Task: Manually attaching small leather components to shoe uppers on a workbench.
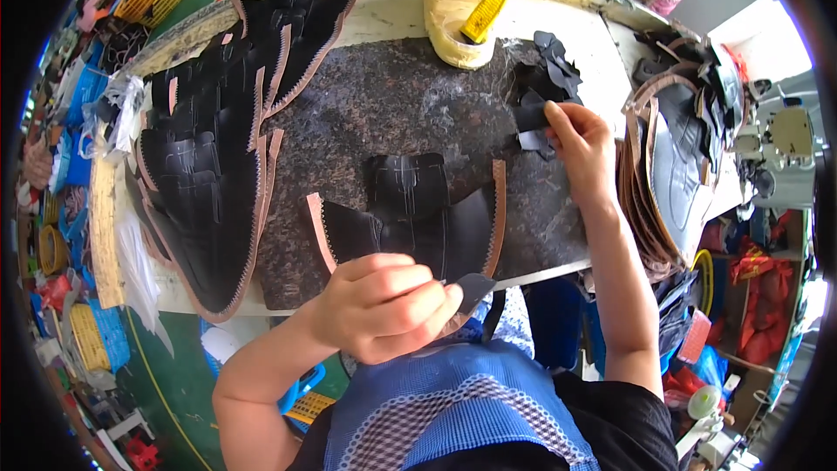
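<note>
Left hand (388,307) clamped on a dark patch (475,290); right hand (582,141) pinching a black piece (530,115) by the loose pile (555,65). Advisable: separate pieces singly, shoe upper (410,231) undisturbed.

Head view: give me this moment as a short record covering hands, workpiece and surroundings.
Left hand: holds a small dark flap
Right hand: pinches a dark strip by the scrap pile
Workpiece: black panel with tan edging, on a dark board
Left side: stacked black panels
Right side: stacked edged pieces
Far side: yellow tapered object in a cream holder
</note>
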Motion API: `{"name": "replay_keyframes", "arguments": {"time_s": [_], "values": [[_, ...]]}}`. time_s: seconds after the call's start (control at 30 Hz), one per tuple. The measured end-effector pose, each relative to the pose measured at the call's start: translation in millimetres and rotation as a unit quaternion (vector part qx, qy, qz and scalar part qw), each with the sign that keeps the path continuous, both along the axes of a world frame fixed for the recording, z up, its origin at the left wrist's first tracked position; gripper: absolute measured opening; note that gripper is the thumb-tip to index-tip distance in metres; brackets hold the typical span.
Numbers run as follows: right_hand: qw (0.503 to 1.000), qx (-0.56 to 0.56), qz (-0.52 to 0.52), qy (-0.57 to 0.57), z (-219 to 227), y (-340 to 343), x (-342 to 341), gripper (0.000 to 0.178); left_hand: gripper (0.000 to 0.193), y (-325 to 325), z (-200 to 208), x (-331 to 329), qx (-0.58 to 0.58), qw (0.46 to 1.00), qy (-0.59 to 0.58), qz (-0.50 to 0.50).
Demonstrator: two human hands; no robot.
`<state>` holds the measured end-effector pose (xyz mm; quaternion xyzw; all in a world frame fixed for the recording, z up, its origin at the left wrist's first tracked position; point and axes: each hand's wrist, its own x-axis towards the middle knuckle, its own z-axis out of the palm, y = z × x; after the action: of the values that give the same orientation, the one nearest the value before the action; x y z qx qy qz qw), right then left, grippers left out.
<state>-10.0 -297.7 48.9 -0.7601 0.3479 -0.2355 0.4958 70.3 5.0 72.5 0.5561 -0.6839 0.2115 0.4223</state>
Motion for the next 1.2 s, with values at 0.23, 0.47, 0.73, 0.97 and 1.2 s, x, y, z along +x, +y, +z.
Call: {"name": "replay_keyframes", "arguments": {"time_s": [0.23,0.47,0.73,0.97,1.2], "values": [[0.951,-0.256,0.173,-0.015,40,48,-10,0.04,0.011,11,-14,16,0.172,0.881,0.437,0.062],[0.926,0.238,0.292,0.011,23,88,-39,0.017,0.028,22,-14,38,0.234,0.94,0.076,0.239],[0.935,0.274,0.217,0.065,23,93,-17,0.021,0.042,34,-49,-16,0.341,0.905,0.136,0.214],[0.955,0.117,0.24,0.133,-3,117,-13,0.017,0.044,25,-71,-5,0.277,0.936,0.095,0.194],[0.949,0.101,0.232,0.186,-8,114,-5,0.017,0.045,26,-74,-5,0.28,0.935,0.134,0.174]]}}
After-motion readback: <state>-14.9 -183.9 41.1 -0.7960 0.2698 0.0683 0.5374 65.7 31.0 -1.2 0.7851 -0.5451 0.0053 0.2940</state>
